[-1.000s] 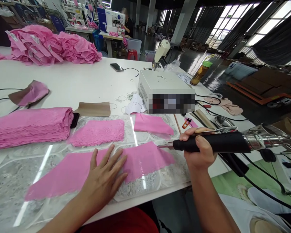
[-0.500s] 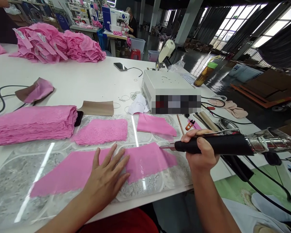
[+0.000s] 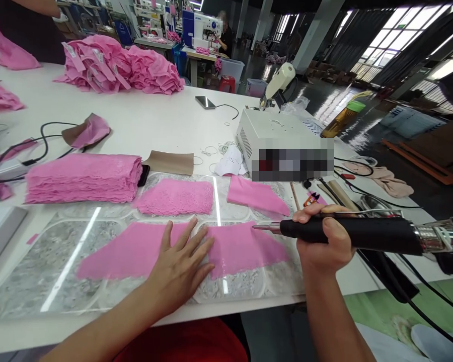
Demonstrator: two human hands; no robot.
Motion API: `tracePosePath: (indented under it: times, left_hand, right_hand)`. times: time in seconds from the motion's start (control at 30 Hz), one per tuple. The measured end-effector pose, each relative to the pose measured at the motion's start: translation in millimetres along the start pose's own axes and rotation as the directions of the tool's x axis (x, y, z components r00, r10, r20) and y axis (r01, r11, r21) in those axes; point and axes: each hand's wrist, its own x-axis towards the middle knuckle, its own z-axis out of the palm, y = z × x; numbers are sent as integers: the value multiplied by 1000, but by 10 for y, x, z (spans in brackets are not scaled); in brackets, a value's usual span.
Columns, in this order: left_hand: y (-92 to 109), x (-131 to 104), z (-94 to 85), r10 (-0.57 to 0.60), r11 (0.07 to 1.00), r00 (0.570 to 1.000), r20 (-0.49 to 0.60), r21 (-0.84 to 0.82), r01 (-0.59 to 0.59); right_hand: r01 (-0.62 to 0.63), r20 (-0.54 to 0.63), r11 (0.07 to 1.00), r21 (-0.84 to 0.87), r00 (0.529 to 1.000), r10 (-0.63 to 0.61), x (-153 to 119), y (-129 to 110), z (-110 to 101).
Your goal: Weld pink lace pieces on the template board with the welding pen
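A long pink fabric piece (image 3: 236,249) lies across a clear sheet with a grey marbled look (image 3: 56,261). My left hand (image 3: 183,259) rests flat on the middle of the fabric, fingers spread. In my right hand (image 3: 326,234) is a black-handled tool (image 3: 377,234), gripped with its metal tip pointing left. That tip touches or hovers just over the fabric's upper edge; which one I cannot tell. Behind the fabric sit a lacy pink stack (image 3: 179,196) and a smooth pink stack (image 3: 254,195). Farther left is a taller pink stack (image 3: 83,178).
Beyond the sheet stands a grey box (image 3: 275,130), with orange snips (image 3: 311,199) near its front right. Black cables run along the right. A phone (image 3: 205,102) and pink heaps (image 3: 98,63) lie farther back. A person (image 3: 26,30) stands at the upper left.
The view has turned a little left, so most things appear farther right. The tool's tip sits slightly farther left along the fabric's upper edge. My left hand stays spread on the fabric.
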Motion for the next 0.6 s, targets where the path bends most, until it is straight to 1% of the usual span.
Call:
tracePosePath:
  times: [0.2, 0.6]
  left_hand:
    - [7, 3, -12, 21, 999, 1000, -1, 32, -20]
    - [-6, 2, -20, 33, 997, 999, 19, 75, -34]
  right_hand:
    - [-38, 40, 999, 24, 998, 37, -65, 92, 178]
    - [-65, 76, 998, 9, 995, 64, -95, 112, 232]
